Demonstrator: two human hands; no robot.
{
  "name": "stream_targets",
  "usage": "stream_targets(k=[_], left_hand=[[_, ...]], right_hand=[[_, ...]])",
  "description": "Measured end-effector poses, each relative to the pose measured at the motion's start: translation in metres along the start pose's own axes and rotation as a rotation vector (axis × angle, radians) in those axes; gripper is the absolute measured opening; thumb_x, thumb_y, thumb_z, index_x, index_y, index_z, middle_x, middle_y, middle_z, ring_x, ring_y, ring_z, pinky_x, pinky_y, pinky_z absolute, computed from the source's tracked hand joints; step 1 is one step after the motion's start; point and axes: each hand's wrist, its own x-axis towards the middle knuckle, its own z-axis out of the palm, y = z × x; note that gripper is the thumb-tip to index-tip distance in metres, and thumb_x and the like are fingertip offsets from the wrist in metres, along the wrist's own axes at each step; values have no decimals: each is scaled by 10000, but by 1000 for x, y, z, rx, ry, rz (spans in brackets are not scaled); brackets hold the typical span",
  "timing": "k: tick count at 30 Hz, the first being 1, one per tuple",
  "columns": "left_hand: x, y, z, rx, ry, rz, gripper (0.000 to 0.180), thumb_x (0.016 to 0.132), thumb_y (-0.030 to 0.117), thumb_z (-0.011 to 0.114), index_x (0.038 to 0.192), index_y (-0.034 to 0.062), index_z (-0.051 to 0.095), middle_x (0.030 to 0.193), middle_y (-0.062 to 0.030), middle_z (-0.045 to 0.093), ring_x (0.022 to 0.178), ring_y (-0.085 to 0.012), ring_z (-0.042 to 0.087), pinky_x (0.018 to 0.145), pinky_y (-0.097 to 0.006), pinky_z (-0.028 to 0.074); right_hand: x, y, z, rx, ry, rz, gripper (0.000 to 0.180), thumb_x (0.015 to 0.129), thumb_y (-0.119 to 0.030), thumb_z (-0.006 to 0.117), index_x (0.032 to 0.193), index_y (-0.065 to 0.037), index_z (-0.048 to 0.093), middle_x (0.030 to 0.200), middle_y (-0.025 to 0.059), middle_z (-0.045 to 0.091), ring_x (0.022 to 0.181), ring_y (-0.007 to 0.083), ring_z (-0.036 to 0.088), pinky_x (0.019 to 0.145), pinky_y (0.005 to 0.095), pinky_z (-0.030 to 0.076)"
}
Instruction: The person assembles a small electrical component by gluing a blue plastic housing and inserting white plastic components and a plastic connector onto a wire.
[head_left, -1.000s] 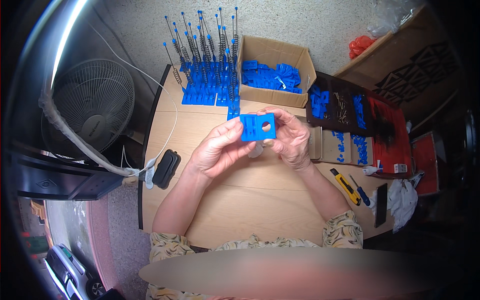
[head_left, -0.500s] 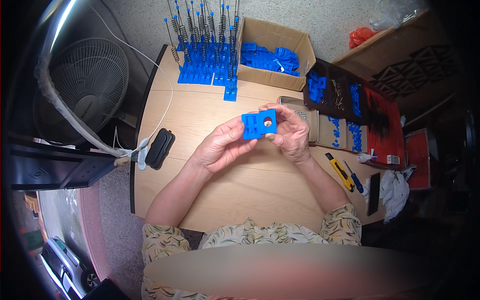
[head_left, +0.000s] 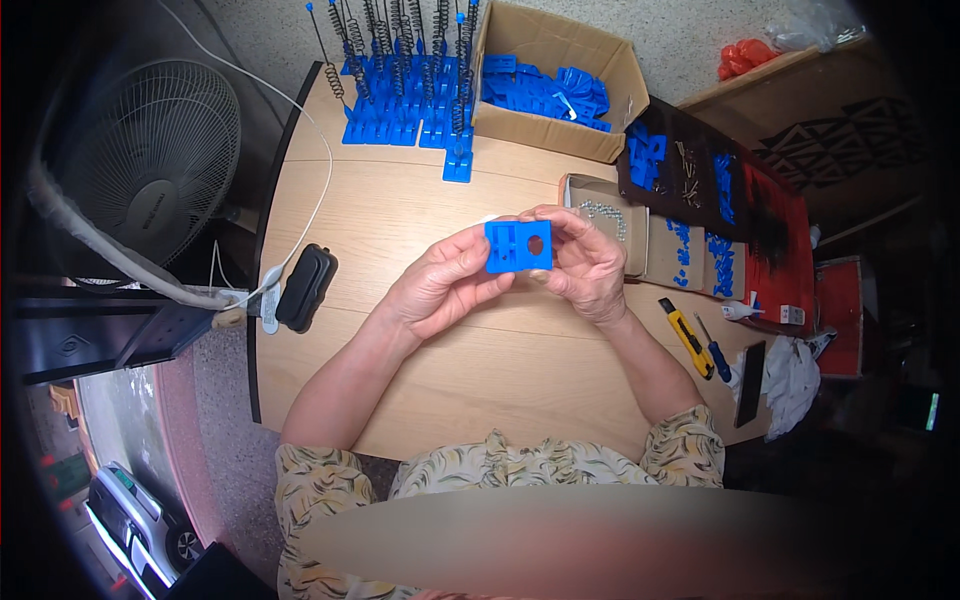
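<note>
Head view is centred on a light wooden tabletop (head_left: 420, 360), above the middle of which a flat blue plastic plate (head_left: 518, 246) with a round hole and small rectangular cut-outs is held up off the surface. The plate is pinched on its left edge by the left hand (head_left: 445, 285), whose fingers are curled and closed against it, thumb on the front face. Its right edge is gripped by the right hand (head_left: 585, 262), fingers likewise closed around the side and the thumb near the round hole. Whether anything else is held behind the plate cannot be told. Along the far edge of the tabletop, rows of blue bases with upright metal springs (head_left: 405, 70) are set, one of them standing a little nearer than the others. Just beside them, toward the far right corner, an open cardboard box (head_left: 560, 135) filled with more blue plastic parts is placed. At the right edge, a small open box of metal screws (head_left: 605, 212) lies close to the right hand, next to a dark tray (head_left: 690, 170) carrying blue pieces. Near the right front edge, a yellow utility knife (head_left: 686, 337) and a blue-handled screwdriver (head_left: 713, 350) are laid side by side. At the left edge, a black power adapter (head_left: 306, 287) with a white cable is seen, and a floor fan (head_left: 150, 170) stands beyond that edge.
</note>
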Motion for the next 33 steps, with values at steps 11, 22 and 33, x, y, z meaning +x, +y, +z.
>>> stream_targets(k=[11, 22, 33], left_hand=[[-1, -2, -3, -13, 21, -2, 464, 996, 173, 573, 1408, 13, 431, 1281, -103, 560, 1155, -168, 589, 962, -302, 563], [1, -5, -6, 39, 40, -11, 582, 943, 228, 652, 1416, -1, 403, 1322, -150, 544, 1180, -233, 594, 972, -312, 557], [1, -6, -7, 48, 19, -10, 559, 933, 243, 664, 1384, 2, 438, 1296, -141, 567, 1180, -227, 595, 1015, -331, 527]], right_hand=[[-1, 0, -3, -62, -30, 6, 634, 807, -134, 808, 1330, 58, 505, 1293, 168, 538, 1238, 292, 536, 1058, 433, 448], [11, -20, 0, -455, -112, -83, 576, 744, -109, 826, 1246, 47, 592, 1235, 170, 572, 1153, 262, 571, 955, 367, 496], [31, -46, 14, -731, -236, -87, 482, 723, -59, 790, 1184, -20, 654, 1122, 105, 584, 1054, 224, 604, 876, 331, 530]])
